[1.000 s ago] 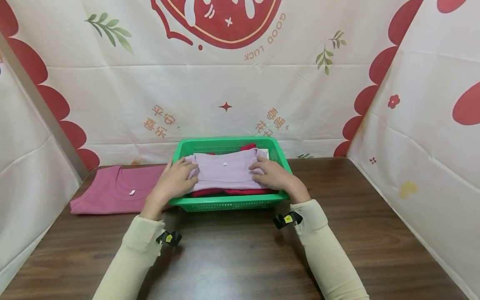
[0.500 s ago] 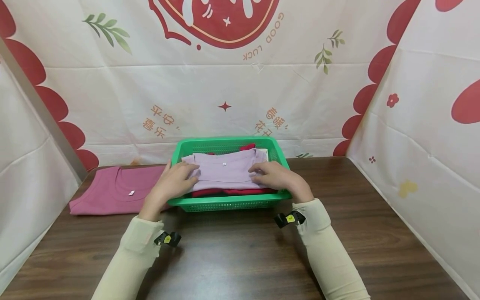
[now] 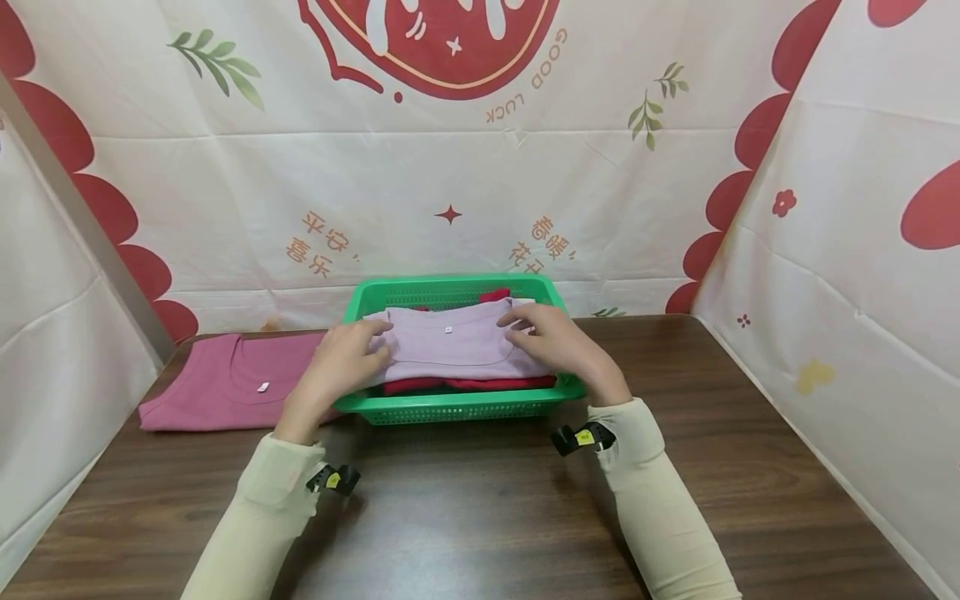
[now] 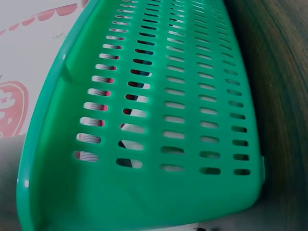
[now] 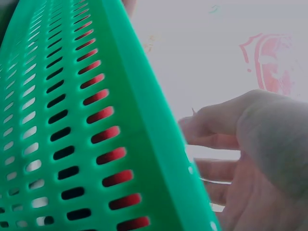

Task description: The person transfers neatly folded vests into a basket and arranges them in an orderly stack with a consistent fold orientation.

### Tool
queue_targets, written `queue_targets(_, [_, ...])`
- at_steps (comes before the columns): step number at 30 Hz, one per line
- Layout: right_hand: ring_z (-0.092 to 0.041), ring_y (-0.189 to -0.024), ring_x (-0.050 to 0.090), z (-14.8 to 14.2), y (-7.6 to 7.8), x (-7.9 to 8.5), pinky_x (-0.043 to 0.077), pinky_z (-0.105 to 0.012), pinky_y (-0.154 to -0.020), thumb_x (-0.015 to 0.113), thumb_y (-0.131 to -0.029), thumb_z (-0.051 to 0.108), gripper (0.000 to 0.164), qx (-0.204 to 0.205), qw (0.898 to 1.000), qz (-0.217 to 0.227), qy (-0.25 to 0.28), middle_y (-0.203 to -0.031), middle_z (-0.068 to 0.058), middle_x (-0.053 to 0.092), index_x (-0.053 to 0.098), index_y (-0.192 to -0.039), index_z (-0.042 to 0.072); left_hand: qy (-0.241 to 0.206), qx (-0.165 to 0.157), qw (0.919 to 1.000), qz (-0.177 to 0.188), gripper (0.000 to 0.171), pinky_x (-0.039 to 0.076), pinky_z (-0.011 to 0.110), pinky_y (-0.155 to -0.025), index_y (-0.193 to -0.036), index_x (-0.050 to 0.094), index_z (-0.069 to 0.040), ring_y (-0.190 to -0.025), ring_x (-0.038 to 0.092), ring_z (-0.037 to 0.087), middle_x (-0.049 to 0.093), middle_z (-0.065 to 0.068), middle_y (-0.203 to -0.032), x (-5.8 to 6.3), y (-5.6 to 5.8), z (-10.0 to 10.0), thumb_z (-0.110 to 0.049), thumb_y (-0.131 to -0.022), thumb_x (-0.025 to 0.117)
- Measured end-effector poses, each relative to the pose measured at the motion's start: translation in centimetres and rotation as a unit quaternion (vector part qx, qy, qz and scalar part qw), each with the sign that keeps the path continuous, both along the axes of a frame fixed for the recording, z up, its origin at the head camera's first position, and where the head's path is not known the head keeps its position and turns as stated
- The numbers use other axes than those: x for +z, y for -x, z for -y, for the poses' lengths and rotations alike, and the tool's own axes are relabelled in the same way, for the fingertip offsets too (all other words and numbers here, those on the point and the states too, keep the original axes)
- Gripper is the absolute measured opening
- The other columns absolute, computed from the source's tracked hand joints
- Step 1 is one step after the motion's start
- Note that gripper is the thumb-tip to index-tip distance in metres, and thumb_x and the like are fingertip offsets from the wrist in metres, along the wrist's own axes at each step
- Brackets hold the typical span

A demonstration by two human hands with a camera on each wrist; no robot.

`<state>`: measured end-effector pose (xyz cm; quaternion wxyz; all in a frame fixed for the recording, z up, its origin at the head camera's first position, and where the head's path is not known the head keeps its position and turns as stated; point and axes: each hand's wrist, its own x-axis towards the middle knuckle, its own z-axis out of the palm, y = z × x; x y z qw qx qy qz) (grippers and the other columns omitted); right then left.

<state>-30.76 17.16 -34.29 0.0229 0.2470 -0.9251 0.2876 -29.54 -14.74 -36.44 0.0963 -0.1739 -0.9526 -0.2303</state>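
A folded lilac shirt (image 3: pixel 446 343) with a small white neck tag lies on top in the green plastic basket (image 3: pixel 457 403). Red cloth (image 3: pixel 468 384) shows beneath its front edge. My left hand (image 3: pixel 337 362) is over the basket's left end, its loosely bent fingers at the shirt's left side. Over the right end is my right hand (image 3: pixel 557 340), fingers relaxed at the shirt's right side; whether they touch the cloth I cannot tell. In the right wrist view that hand (image 5: pixel 240 154) reaches past the basket rim. Only the slotted basket wall (image 4: pixel 144 192) fills the left wrist view.
To the left of the basket, a folded dark pink shirt (image 3: pixel 217 387) lies flat on the brown wooden table (image 3: pixel 465 508), partly behind my left forearm. A printed white cloth (image 3: pixel 450 167) hangs behind the table, with more white cloth along both sides.
My right hand has risen a little off the lilac shirt's right side. My left hand has drawn slightly leftward. The shirt and basket stay nearly in place.
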Motion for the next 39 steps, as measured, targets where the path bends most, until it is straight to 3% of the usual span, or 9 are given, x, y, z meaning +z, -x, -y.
queue_targets(4, [-0.022, -0.104, 0.064, 0.0, -0.2, 0.3, 0.052, -0.042, -0.091, 0.055, -0.095, 0.019, 0.025, -0.009, 0.999, -0.016, 0.039, -0.121, -0.005, 0.063, 0.067, -0.116, 0.013, 0.0, 0.027, 0.9995, -0.014, 0.042, 0.047, 0.045, -0.079, -0.13, 0.06, -0.01, -0.083, 0.056, 0.025, 0.06, 0.013, -0.131, 0.5, -0.4, -0.2, -0.026, -0.092, 0.057])
queue_targets(9, [-0.02, -0.099, 0.065, 0.3, -0.6, 0.7, 0.054, -0.039, -0.087, 0.055, -0.095, 0.018, 0.021, -0.017, 0.996, -0.032, 0.087, -0.118, -0.002, 0.064, 0.069, -0.111, 0.017, -0.03, 0.037, 0.9982, -0.038, 0.038, 0.039, 0.036, -0.06, -0.128, 0.061, -0.01, -0.058, 0.043, 0.021, 0.062, 0.012, -0.128, 1.0, -0.9, -0.2, -0.024, -0.093, 0.057])
queue_targets(12, [-0.019, -0.098, 0.064, 0.8, -1.0, 0.8, 0.054, -0.038, -0.086, 0.056, -0.095, 0.018, 0.02, -0.012, 0.994, -0.038, 0.102, -0.118, -0.001, 0.065, 0.069, -0.11, 0.018, -0.048, 0.041, 0.9959, -0.065, 0.034, 0.041, 0.038, -0.064, -0.124, 0.064, -0.01, -0.065, 0.049, 0.022, 0.065, 0.011, -0.124, 1.1, -1.1, 0.1, -0.023, -0.093, 0.057])
queue_targets(15, [-0.017, -0.097, 0.064, 1.3, -1.3, 1.0, 0.054, -0.038, -0.086, 0.057, -0.094, 0.018, 0.019, 0.0, 0.993, -0.044, 0.113, -0.117, 0.0, 0.065, 0.069, -0.108, 0.019, -0.071, 0.052, 0.9917, -0.094, 0.031, 0.046, 0.044, -0.077, -0.119, 0.067, -0.01, -0.087, 0.059, 0.026, 0.067, 0.011, -0.12, 1.1, -1.4, 0.6, -0.022, -0.092, 0.059])
queue_targets(19, [-0.014, -0.097, 0.066, 2.0, -1.7, 1.3, 0.055, -0.036, -0.085, 0.057, -0.094, 0.017, 0.018, 0.013, 0.991, -0.054, 0.119, -0.116, 0.001, 0.066, 0.069, -0.107, 0.019, -0.099, 0.077, 0.9849, -0.119, 0.028, 0.047, 0.052, -0.083, -0.115, 0.069, -0.01, -0.097, 0.065, 0.032, 0.068, 0.011, -0.116, 0.9, -1.7, 1.7, -0.022, -0.091, 0.06])
queue_targets(27, [-0.011, -0.097, 0.065, 3.5, -2.5, 1.8, 0.055, -0.034, -0.085, 0.057, -0.094, 0.017, 0.02, 0.029, 0.989, -0.052, 0.137, -0.119, 0.003, 0.064, 0.068, -0.11, 0.021, -0.133, 0.108, 0.9692, -0.177, 0.022, 0.042, 0.054, -0.083, -0.107, 0.07, -0.006, -0.098, 0.065, 0.032, 0.071, 0.014, -0.106, -0.1, -1.9, 4.7, -0.014, -0.088, 0.062])
queue_targets(31, [-0.011, -0.095, 0.066, 4.6, -2.5, 1.8, 0.055, -0.033, -0.083, 0.056, -0.094, 0.016, 0.02, 0.046, 0.986, -0.052, 0.153, -0.114, 0.004, 0.066, 0.068, -0.11, 0.021, -0.124, 0.117, 0.968, -0.184, 0.019, 0.044, 0.055, -0.081, -0.105, 0.071, -0.008, -0.096, 0.066, 0.032, 0.071, 0.012, -0.104, -0.7, -2.1, 6.1, -0.013, -0.088, 0.063])
queue_targets(39, [-0.008, -0.093, 0.066, 7.2, -3.2, 1.4, 0.055, -0.029, -0.083, 0.055, -0.095, 0.017, 0.021, 0.081, 0.986, -0.037, 0.141, -0.115, 0.004, 0.067, 0.068, -0.111, 0.019, -0.101, 0.141, 0.9757, -0.133, 0.022, 0.043, 0.057, -0.077, -0.107, 0.07, -0.009, -0.098, 0.065, 0.039, 0.071, 0.017, -0.104, -2.1, -2.1, 9.3, -0.019, -0.091, 0.06])
